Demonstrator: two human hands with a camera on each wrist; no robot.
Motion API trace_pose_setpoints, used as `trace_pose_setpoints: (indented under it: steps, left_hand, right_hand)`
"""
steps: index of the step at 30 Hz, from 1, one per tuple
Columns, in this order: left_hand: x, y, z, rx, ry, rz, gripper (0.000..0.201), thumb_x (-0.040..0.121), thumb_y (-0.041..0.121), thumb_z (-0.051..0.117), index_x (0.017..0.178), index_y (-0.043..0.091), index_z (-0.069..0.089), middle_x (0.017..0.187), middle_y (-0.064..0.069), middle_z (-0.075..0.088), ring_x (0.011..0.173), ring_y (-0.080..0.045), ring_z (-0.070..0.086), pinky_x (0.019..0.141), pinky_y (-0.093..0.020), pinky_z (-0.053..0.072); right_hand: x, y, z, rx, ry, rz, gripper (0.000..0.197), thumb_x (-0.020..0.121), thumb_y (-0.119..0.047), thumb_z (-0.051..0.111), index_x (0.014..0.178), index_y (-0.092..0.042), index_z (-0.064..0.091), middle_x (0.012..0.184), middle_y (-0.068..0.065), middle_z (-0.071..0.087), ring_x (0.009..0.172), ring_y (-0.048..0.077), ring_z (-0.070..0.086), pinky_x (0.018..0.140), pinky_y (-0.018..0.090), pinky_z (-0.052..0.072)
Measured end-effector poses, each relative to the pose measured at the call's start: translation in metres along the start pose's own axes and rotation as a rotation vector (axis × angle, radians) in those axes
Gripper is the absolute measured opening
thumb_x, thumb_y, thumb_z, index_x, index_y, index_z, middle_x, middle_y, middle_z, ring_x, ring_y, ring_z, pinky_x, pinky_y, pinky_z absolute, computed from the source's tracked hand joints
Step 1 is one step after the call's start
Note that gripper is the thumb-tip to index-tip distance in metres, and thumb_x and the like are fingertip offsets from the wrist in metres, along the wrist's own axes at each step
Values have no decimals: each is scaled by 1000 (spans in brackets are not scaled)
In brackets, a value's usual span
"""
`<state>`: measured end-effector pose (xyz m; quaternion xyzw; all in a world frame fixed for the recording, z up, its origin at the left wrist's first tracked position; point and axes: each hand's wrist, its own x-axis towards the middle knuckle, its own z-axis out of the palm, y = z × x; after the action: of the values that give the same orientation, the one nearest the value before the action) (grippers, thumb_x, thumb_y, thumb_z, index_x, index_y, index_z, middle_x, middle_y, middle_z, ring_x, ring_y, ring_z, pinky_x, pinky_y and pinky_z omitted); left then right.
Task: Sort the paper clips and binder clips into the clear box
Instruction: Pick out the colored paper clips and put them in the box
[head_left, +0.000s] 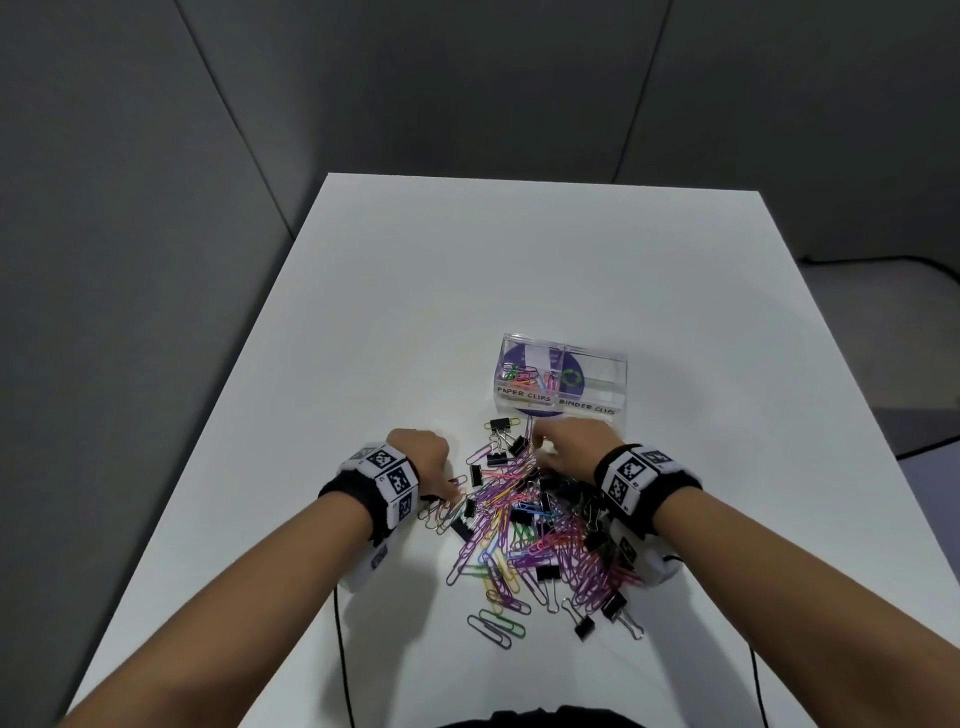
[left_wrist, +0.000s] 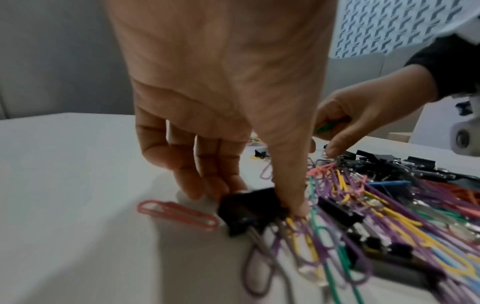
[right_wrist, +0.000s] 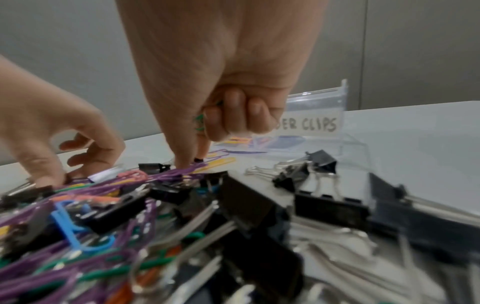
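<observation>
Pile (head_left: 535, 519) lies on counter (head_left: 363, 312) just before box (head_left: 563, 382). Our left hand (left_wrist: 221, 102) fingers pinch a black binder clip (left_wrist: 249, 209); right hand (right_wrist: 221, 82) fingers curl on green paper clips (right_wrist: 199, 122). Light, slippery wire, tangles; grab binder clips by the stiff body.

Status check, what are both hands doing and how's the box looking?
Left hand pinching a black binder clip at the pile's edge. Right hand holding green paper clips, reaching for more. Clear box: some paper clips in, binder side empty.

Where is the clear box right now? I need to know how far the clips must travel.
In the head view, the clear box sits on the white table just beyond the clip pile, ahead of the right hand.
</observation>
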<state>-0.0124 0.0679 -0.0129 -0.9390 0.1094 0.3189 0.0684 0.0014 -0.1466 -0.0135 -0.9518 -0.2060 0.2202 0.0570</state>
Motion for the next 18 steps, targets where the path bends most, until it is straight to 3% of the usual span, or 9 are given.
trace_pose_setpoints:
  steps: [2, 4, 6, 11, 14, 18]
  left_hand:
    - [1, 6, 2, -72, -3, 24, 38, 81, 45, 65, 68, 10, 55, 73, -2, 58, 76, -23, 55, 70, -32, 48]
    - [3, 9, 4, -190, -7, 55, 27, 84, 34, 65, 88, 8, 67, 93, -8, 69, 89, -25, 64, 78, -32, 51]
    - [5, 10, 6, -289, -2, 69, 25, 87, 27, 63, 100, 7, 69, 107, -9, 71, 100, -25, 65, 80, -30, 50]
    - [10, 11, 5, -349, 39, 101, 20, 90, 20, 57, 103, 6, 64, 113, -9, 67, 106, -25, 61, 85, -31, 46]
    - [12, 13, 2, -336, 78, 121, 20, 91, 17, 54, 107, 7, 61, 115, -11, 65, 108, -27, 59, 88, -33, 46]
    - [14, 10, -3, -388, 130, 130, 22, 94, 17, 51, 110, 8, 61, 118, -11, 63, 109, -27, 58, 90, -33, 45]
  right_hand:
    - [3, -9, 3, -29, -58, -59, 28, 92, -36, 51, 114, -19, 53, 112, 5, 65, 102, 24, 60, 75, 31, 46]
    - [6, -14, 6, -54, -98, -70, 29, 92, -36, 52, 114, -17, 54, 112, 6, 65, 103, 24, 60, 74, 31, 45]
    - [7, -14, 8, -59, -107, -38, 28, 94, -33, 50, 114, -15, 54, 113, 6, 65, 104, 24, 60, 77, 32, 47]
    - [3, -6, 4, -68, -115, 18, 22, 96, -25, 43, 111, -12, 55, 111, 8, 65, 102, 25, 60, 81, 34, 47]
    - [-1, 1, 5, -68, -91, 35, 19, 95, -17, 42, 108, -13, 55, 109, 7, 66, 100, 26, 61, 75, 30, 43]
    - [-8, 8, -4, 6, -88, 70, 16, 95, -22, 45, 103, -11, 53, 105, 8, 63, 96, 26, 59, 74, 31, 43]
